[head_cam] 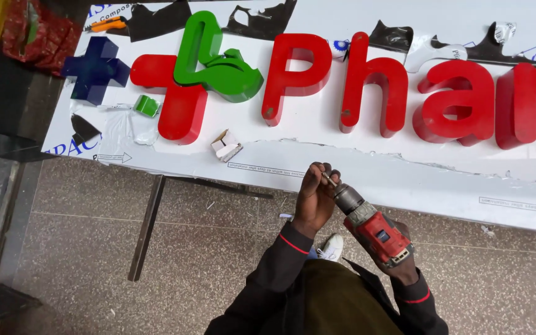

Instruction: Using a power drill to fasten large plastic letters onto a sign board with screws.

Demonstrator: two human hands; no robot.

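My right hand (404, 263) grips a red and grey power drill (373, 226), held tilted with its chuck pointing up and left. My left hand (314, 195) is closed around the drill's bit at the chuck tip, just below the near edge of a white sign panel (404, 180). On the panel stand large raised red letters (367, 84), a red cross shape (175, 93), a green shape (218, 62) on top of it and a dark blue cross (94, 68).
A small white cardboard box (226, 146) and a small green piece (147, 105) lie on the panel near the red cross. Torn protective film sits along the panel's far edge. A metal bar (146, 226) lies on the speckled floor. My white shoe (330, 248) shows below.
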